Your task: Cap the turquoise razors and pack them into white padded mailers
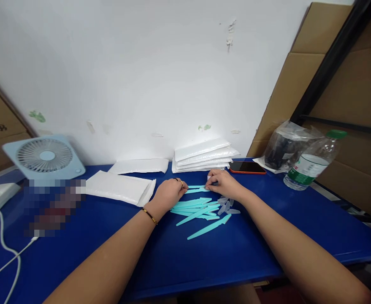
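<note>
Two thin turquoise plastic sticks [196, 191] lie side by side between my hands. My left hand [171, 192] is closed at their left ends, fingertips pinched. At their right ends my right hand [221, 182] has thumb and fingers pressed together on them. Just below, several turquoise blade-shaped sticks [193, 208] are heaped, partly beside my left wrist. One single turquoise stick [209, 227] lies apart, nearer the front edge. Several small clear caps [226, 206] are scattered under my right wrist.
White padded envelopes [201, 157] are stacked by the wall, with another envelope [117, 187] at left. A phone [247, 167], a bagged dark item [282, 150] and a bottle [310, 164] stand right on the blue table [185, 270]. A fan [46, 157] and cables are left.
</note>
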`<state>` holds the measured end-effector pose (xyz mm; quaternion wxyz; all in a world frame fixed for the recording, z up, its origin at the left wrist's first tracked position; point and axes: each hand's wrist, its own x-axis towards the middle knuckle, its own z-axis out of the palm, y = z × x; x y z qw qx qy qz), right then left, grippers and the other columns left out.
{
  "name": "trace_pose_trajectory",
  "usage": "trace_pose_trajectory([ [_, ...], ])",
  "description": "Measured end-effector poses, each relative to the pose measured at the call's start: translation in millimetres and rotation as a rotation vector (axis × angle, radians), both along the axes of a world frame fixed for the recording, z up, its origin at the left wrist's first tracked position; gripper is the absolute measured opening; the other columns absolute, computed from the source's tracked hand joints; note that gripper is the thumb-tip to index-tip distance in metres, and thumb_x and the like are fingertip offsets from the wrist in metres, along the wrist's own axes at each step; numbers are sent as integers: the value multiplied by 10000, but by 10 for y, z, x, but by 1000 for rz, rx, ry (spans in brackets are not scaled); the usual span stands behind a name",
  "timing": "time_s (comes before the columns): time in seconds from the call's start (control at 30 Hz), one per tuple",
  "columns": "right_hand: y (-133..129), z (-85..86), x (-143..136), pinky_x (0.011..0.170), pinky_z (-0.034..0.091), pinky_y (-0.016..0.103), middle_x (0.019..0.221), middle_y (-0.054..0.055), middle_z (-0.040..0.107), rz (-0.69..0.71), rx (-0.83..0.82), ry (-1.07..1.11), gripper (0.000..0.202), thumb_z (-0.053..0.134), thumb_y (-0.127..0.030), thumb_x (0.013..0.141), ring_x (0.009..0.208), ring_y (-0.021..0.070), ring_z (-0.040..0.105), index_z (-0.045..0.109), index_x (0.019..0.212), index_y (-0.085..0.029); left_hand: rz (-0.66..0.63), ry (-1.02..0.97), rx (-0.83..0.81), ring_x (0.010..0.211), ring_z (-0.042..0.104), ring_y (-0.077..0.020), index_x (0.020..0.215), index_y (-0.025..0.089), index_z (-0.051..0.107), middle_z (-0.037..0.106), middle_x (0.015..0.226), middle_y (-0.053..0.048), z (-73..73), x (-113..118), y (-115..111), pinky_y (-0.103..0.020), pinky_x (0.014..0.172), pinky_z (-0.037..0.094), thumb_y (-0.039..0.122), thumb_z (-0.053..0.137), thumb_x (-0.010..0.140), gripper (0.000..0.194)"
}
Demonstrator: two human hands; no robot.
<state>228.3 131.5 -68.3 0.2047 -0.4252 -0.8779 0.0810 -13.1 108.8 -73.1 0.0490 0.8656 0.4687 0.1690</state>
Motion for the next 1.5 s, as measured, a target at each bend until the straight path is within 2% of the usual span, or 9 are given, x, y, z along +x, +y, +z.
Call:
trace_pose_trajectory([
  [0.07,22,32,93,750,365,296,863,36,580,-90,29,-31,102,627,-262,762,871,186,532,724,762,-232,-10,-57,-21,800,585,-155,871,202,663,646,884,-34,13,0,-28,-238,713,424,268,495,822,187],
  [0.17,58,68,252,726,365,301,857,36,600,-208,37,-91,97,632,-266,747,867,201,541,727,754,-248,-91,-106,-157,723,582,-132,844,209,666,646,839,-12,50,-10,-78,-212,632,423,317,541,788,175],
  [0.27,87,54,331,694,385,279,839,25,636,-168,-21,-118,99,648,-273,723,820,189,566,728,779,-254,-144,-78,-243,674,578,-124,796,202,675,655,784,-6,72,-11,-96,-208,589,404,303,544,776,166],
  [0.37,99,19,328,656,404,256,819,21,673,-125,-57,-120,123,629,-247,722,749,171,589,725,798,-241,-102,-21,-162,675,575,-133,711,195,658,658,748,-8,77,-5,-84,-225,601,388,246,511,787,173],
  [0.53,87,17,325,598,412,252,740,30,693,-181,-49,-144,159,572,-216,734,660,169,600,719,792,-224,-75,-23,-186,664,578,-127,731,199,647,656,765,-4,81,-4,-87,-217,576,394,285,519,777,162],
  [0.67,59,53,329,595,417,243,711,23,682,-231,-45,-117,182,575,-148,673,655,165,600,702,785,-215,-28,-23,-229,650,580,-135,720,196,636,652,736,-9,56,-3,-87,-219,549,397,319,525,773,174],
  [0.9,-45,131,196,582,446,237,771,29,681,-39,-237,209,208,530,-212,740,672,151,602,688,872,-183,50,-92,-104,716,586,-153,768,196,619,649,784,-17,5,24,-70,-242,613,415,291,526,794,136],
  [1.17,-113,135,94,587,469,243,737,28,681,-6,-366,229,203,551,-236,731,642,143,598,689,860,-162,85,-105,-76,738,585,-156,778,199,609,631,763,-6,21,11,-51,-251,614,407,280,528,800,117],
  [1.5,-112,115,91,582,466,239,733,28,680,5,-332,242,199,543,-236,745,631,137,597,690,858,-163,65,-131,-49,722,567,-152,780,200,602,623,761,-4,19,-1,-38,-252,606,379,277,524,806,113],
])
